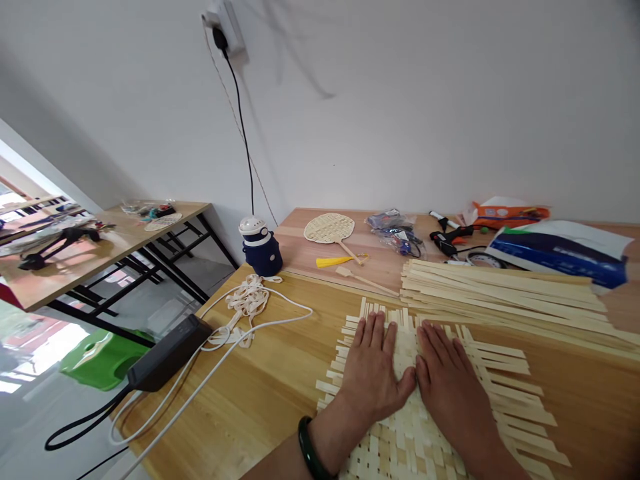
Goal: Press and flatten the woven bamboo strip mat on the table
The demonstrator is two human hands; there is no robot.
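Observation:
A half-woven mat of pale bamboo strips point(407, 437) lies on the wooden table in front of me, its loose strip ends sticking out on the left, right and far sides. My left hand point(373, 367) rests flat on its left part, fingers stretched toward the far edge, a dark bangle point(311, 448) at the wrist. Flat on the right part lies my right hand point(450, 387), fingers extended and close together. The two thumbs nearly meet over the middle. Both palms hide part of the weave beneath. Beyond the mat, a bundle of loose strips point(500, 293) lies to the right.
At the back are a woven fan point(330, 229), a yellow tassel point(333, 262), a flat wooden stick point(367, 281), a glue gun point(450, 235) and a blue packet point(560, 257). Left are a navy bottle point(263, 253), white cable point(220, 367), a black power adapter point(170, 353) and a green stool point(103, 360).

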